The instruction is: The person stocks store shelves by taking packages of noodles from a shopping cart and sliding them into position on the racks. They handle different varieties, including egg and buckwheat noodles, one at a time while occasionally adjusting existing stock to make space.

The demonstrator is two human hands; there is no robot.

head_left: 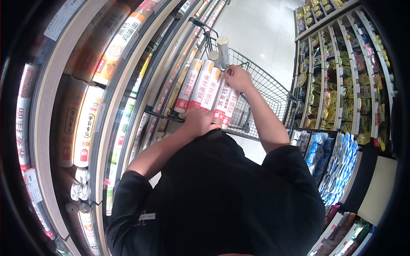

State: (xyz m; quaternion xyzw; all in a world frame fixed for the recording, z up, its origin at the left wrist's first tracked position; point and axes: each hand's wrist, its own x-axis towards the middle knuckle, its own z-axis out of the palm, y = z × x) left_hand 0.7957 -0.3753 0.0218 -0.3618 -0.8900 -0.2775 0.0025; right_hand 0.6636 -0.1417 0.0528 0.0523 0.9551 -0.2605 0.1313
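Note:
Several paper-wrapped rolls of dried noodles (208, 87), white with red lower ends and some with orange tops, lean side by side in front of my body. My left hand (198, 120) is closed around their lower ends, its fingers partly hidden behind the rolls. At the upper end of the rightmost rolls, my right hand (238, 79) has its fingers curled in a grip. Just beyond, a pale cylindrical pack (222, 47) stands upright by a shopping cart (267, 87) of black wire, with a second round pack top (213, 56) beside it.
On the left, a tall shelf (55, 55) holds more noodle packs (121, 36) with price tags. Racks of bagged goods (331, 91) line the right side, above blue-and-white packets (339, 164). Pale floor tiles (260, 32) stretch beyond the cart.

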